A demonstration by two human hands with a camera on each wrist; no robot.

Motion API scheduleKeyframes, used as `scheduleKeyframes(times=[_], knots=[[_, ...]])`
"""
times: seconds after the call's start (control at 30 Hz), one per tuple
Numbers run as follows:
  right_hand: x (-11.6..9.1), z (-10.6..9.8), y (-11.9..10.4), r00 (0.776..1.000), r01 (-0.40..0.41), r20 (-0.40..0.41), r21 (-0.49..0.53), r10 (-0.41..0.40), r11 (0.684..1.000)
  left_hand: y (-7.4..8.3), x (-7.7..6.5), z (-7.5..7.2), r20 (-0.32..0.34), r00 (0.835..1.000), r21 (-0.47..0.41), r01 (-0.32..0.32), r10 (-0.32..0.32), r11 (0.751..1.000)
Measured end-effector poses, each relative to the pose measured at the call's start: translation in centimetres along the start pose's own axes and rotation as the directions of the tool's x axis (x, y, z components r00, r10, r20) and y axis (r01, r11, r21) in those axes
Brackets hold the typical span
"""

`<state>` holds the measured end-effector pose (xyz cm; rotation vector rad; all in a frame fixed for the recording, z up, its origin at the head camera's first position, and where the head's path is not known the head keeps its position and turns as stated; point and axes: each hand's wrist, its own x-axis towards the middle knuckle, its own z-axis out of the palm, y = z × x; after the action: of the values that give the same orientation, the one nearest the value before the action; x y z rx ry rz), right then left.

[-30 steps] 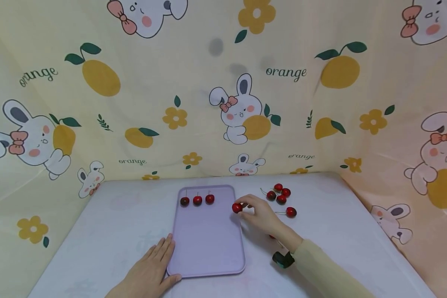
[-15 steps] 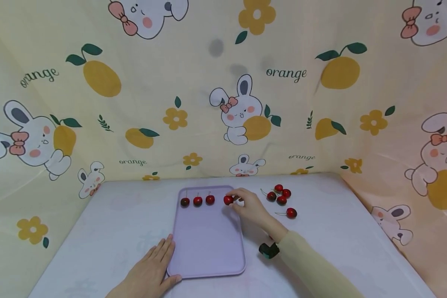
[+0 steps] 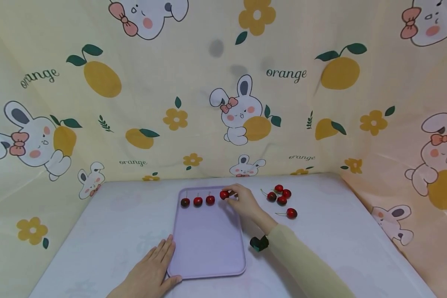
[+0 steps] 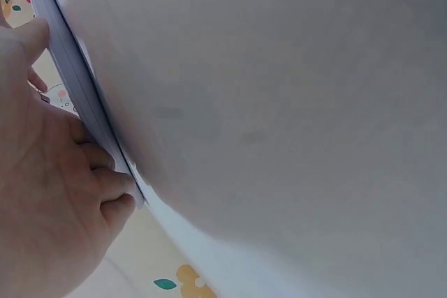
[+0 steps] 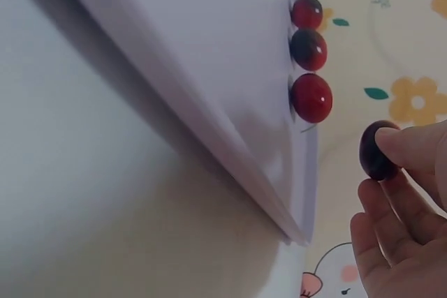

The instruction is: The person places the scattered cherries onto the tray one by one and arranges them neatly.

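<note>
My right hand pinches a dark red cherry between thumb and fingers, above the far right corner of a lilac tray. Three cherries stand in a row along the tray's far end, stems pointing away: a left one, a middle one and a right one. The held cherry is just right of that row. My left hand lies at the tray's near left corner, fingers straight along its side and thumb at the near rim. In the left wrist view the left fingertips touch the tray's edge.
Right of the tray, a cluster of several cherries sits on the white table. A single cherry with its stem lies nearer. A patterned cloth hangs behind the table. A dark band is on the right wrist.
My right hand has carried its cherry leftward and away from me, from the tray's right rim to beside the row. The left hand has stayed in place.
</note>
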<state>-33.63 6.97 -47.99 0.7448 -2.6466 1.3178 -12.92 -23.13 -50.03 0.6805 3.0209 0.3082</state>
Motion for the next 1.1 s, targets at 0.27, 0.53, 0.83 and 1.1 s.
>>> scheduleKeyframes(times=[0.27,0.53,0.83,1.1], knots=[[1.0,0.7,0.9,0.999,-0.045,0.012,-0.028,0.045,0.999,0.1,0.1,0.1,0.042,0.999,-0.024,0.025,-0.024,0.999],[1.5,1.2,1.4,0.991,-0.124,0.041,-0.027,0.125,0.992,0.2,0.1,0.0,0.035,0.999,-0.023,0.023,-0.022,0.999],[1.8,1.3,1.8,0.982,-0.154,0.101,-0.065,0.16,0.986,0.2,0.1,-0.2,0.046,0.998,-0.034,0.031,-0.03,0.999],[2.1,1.4,1.8,0.976,-0.155,0.14,-0.088,0.167,0.984,0.1,0.0,-0.1,0.031,0.999,-0.019,0.022,-0.022,1.0]])
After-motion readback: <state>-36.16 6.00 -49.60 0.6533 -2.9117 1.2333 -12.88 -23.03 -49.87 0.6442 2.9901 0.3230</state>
